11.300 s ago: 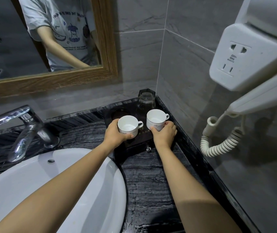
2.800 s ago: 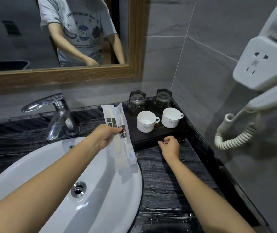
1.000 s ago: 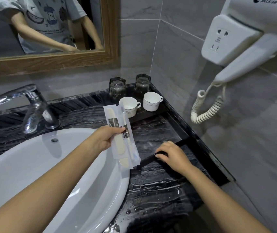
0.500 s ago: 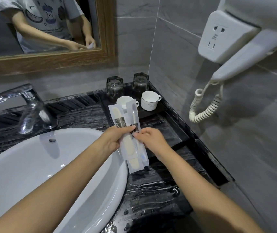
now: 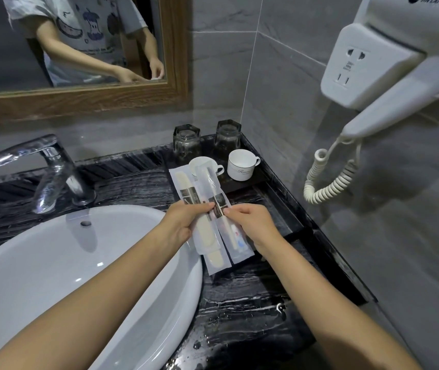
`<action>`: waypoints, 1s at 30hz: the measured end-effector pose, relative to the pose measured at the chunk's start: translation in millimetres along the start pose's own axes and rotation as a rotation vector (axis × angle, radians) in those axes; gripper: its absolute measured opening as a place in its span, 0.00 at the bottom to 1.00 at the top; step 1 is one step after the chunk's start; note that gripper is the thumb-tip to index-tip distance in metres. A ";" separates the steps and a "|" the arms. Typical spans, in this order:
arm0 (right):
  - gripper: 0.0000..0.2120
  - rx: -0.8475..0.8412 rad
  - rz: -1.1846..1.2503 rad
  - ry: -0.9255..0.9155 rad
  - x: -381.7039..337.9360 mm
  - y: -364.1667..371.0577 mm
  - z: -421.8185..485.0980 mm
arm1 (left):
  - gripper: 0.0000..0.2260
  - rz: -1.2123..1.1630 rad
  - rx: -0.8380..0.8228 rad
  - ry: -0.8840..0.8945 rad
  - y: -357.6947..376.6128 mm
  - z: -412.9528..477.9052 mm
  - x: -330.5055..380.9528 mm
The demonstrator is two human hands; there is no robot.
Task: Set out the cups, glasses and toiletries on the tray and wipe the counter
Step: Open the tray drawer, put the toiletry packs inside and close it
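Two clear packets are held upright over the counter (image 5: 239, 289), just in front of the tray (image 5: 242, 186). The comb packet (image 5: 206, 236) is pinched by the left hand (image 5: 183, 222), and the toothbrush packet (image 5: 235, 240) is pinched at its dark label by the right hand (image 5: 253, 225). The hands are kept close together, fingertips almost meeting. On the tray, two glasses (image 5: 186, 141) are stood upside down at the back and two white cups (image 5: 241, 165) in front, the left one partly hidden by the packets. The sink (image 5: 79, 263) and tap (image 5: 50, 169) are seen to the left.
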State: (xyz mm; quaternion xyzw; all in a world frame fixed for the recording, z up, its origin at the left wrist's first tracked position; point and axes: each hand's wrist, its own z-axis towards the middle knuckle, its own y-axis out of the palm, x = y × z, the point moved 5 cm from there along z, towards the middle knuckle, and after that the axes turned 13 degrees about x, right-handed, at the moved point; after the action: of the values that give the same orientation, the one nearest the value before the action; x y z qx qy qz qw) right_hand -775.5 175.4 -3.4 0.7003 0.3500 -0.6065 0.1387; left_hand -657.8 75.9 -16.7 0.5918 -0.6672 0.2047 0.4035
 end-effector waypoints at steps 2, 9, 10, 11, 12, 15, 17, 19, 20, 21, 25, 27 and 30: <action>0.08 0.011 0.027 0.017 0.3 -5.9 4.4 | 0.07 0.005 -0.008 -0.011 0.5 -0.1 0.5; 0.04 0.097 -0.140 0.169 4.9 -54.6 33.1 | 0.08 -0.129 -0.049 -0.113 -13.8 -0.5 13.1; 0.03 0.104 -0.204 0.189 8.4 -61.5 37.0 | 0.09 -0.148 -0.054 -0.121 -16.8 -0.8 15.4; 0.04 0.109 -0.261 0.205 12.4 -66.5 40.8 | 0.10 -0.164 -0.057 -0.125 -19.8 -1.1 17.5; 0.05 0.114 -0.311 0.220 16.4 -70.1 44.0 | 0.11 -0.183 -0.060 -0.130 -22.4 -1.2 19.4; 0.09 0.146 -0.424 0.246 26.4 -73.2 54.8 | 0.11 -0.222 -0.056 -0.135 -27.2 0.9 22.8; 0.13 0.161 -0.452 0.252 30.2 -69.8 64.8 | 0.10 -0.233 -0.047 -0.144 -27.9 2.5 22.8; 0.16 0.171 -0.475 0.253 32.1 -63.4 74.2 | 0.08 -0.242 -0.042 -0.158 -26.9 3.9 21.1; 0.18 0.170 -0.481 0.253 32.7 -59.7 78.3 | 0.07 -0.243 -0.040 -0.165 -26.2 4.6 20.1; 0.18 0.168 -0.487 0.260 34.2 -56.3 82.9 | 0.06 -0.243 -0.038 -0.170 -25.6 5.8 19.2; 0.17 0.189 -0.547 0.285 36.9 -47.8 92.9 | 0.06 -0.250 -0.033 -0.175 -25.5 11.0 16.9; 0.19 0.227 -0.581 0.294 40.8 -47.9 96.7 | 0.06 -0.259 -0.034 -0.175 -26.5 13.3 16.5; 0.19 0.271 -0.599 0.300 47.1 -46.7 100.4 | 0.06 -0.266 -0.047 -0.170 -27.3 16.4 15.9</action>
State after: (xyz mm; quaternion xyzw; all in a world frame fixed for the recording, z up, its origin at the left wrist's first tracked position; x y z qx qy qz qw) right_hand -880.9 161.9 -59.9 0.6597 0.4727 -0.5517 -0.1922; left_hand -636.2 47.7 -19.5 0.6804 -0.6192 0.0831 0.3830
